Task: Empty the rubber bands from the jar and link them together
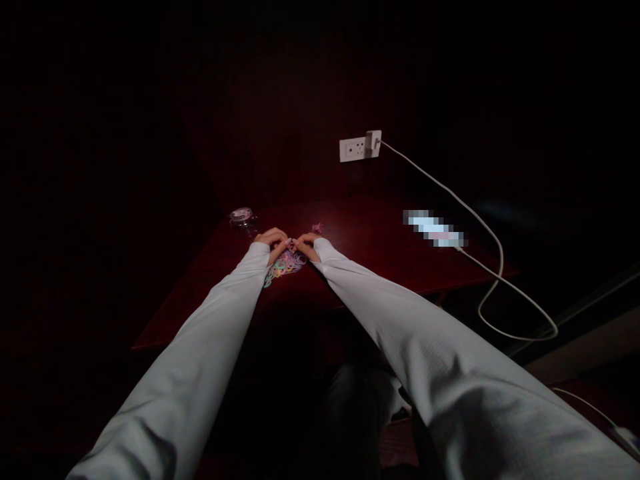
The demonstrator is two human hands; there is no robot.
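A loose pile of pastel hair ties (pixel 285 265), purple, green and yellow, lies on the dark red table near its front edge. My left hand (pixel 273 241) is over the left back of the pile, its fingers curled and pinched. Opposite it, my right hand (pixel 307 245) is also pinched, the two sets of fingertips almost meeting. A small pinkish-purple hair tie (pixel 292 244) shows between them; its exact shape is too small to tell. Just behind my right hand sits a small pink bunch of hair ties (pixel 317 228).
A clear jar (pixel 243 219) stands at the table's back left. On the right lies a lit, blurred-out phone (pixel 434 229). Its white cable (pixel 493 233) loops past the table edge and up to a charger (pixel 373 140) in the wall socket (pixel 353 150). The surroundings are very dark.
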